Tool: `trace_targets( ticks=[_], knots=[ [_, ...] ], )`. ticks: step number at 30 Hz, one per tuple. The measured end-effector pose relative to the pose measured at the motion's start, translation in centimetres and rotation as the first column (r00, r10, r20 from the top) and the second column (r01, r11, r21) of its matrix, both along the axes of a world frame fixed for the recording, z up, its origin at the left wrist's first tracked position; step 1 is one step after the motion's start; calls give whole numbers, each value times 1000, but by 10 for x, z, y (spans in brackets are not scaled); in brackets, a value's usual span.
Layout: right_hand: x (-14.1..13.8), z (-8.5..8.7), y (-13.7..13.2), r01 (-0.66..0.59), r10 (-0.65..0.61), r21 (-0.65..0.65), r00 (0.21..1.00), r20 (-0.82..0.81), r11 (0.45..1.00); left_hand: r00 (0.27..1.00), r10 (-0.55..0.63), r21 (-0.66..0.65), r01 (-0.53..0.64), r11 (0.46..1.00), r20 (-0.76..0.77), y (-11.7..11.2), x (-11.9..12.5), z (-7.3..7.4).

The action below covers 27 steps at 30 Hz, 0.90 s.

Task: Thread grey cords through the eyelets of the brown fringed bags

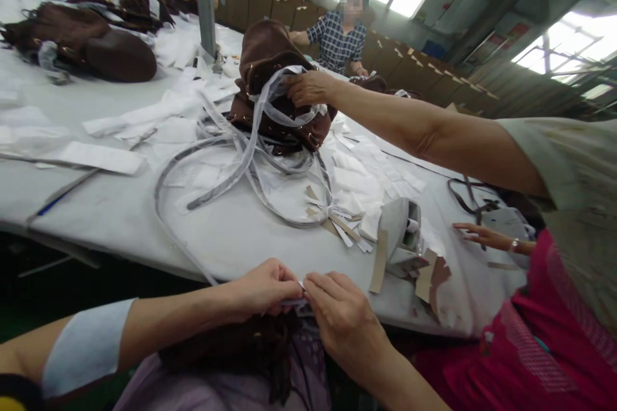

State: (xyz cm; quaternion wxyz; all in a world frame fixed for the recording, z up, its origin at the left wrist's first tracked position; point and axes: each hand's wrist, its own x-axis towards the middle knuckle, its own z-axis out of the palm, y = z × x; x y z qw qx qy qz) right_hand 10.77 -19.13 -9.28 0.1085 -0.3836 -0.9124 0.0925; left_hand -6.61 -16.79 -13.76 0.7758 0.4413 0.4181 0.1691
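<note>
At the front edge of the table, my left hand [270, 289] pinches a thin whitish piece of wrapping [293, 302], with thumb and fingertips pressed together. My right hand [344, 314] meets it from the other side, its fingers closed at the same spot; what exactly lies under them is hidden. Below both hands a dark brown bag [226, 347] rests on my lap, partly covered by my left forearm. A long strap in pale wrapping [171, 231] loops over the table edge and passes behind my left wrist.
Another person's hand [308, 88] touches a brown bag [267, 48] with wrapped straps. White paper pieces [103, 157], a grey box [400, 231] and cardboard strips [379, 263] lie on the table [231, 237]. Another hand [486, 236] rests at right. More brown bags [116, 54] lie at left.
</note>
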Motion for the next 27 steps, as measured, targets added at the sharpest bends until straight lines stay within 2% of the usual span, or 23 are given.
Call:
trace_targets(
  ticks=[3,6,10,13,17,20,22,23,24,25,26,27],
  knots=[
    [-2,-6,-8,53,-50,89,998,-34,995,987,95,-131,-78,988,131,0,0,-3],
    [-1,-22,-15,121,-109,142,990,-91,982,965,176,-188,-139,972,196,1,0,-5],
    [2,-48,-22,177,-145,154,969,-198,972,967,186,-184,-153,971,174,2,1,-7],
    [3,-58,-23,196,-150,181,959,-239,964,979,168,-160,-149,976,112,3,2,-7],
    [-2,-58,-31,219,-164,247,960,-225,944,983,124,-173,-100,980,135,1,4,-8],
    [-2,-54,-36,213,-172,203,965,-200,956,981,91,-136,-68,988,170,-2,5,-13],
    [12,-51,-32,213,-175,157,958,-227,964,984,87,-107,-71,992,155,-2,5,-18],
    [26,-49,-27,273,-226,143,934,-275,951,987,87,-95,-75,993,134,-2,4,-19],
    [45,-45,-19,389,-325,126,878,-351,913,990,85,-87,-75,993,111,-1,4,-20],
    [67,-41,-9,547,-455,96,770,-447,832,993,83,-80,-76,994,88,0,3,-20],
    [92,-36,2,748,-623,6,557,-550,663,994,78,-77,-73,994,70,0,3,-20],
    [118,-33,15,877,-735,-135,292,-612,461,996,67,-78,-63,995,59,0,4,-19]
  ],
)
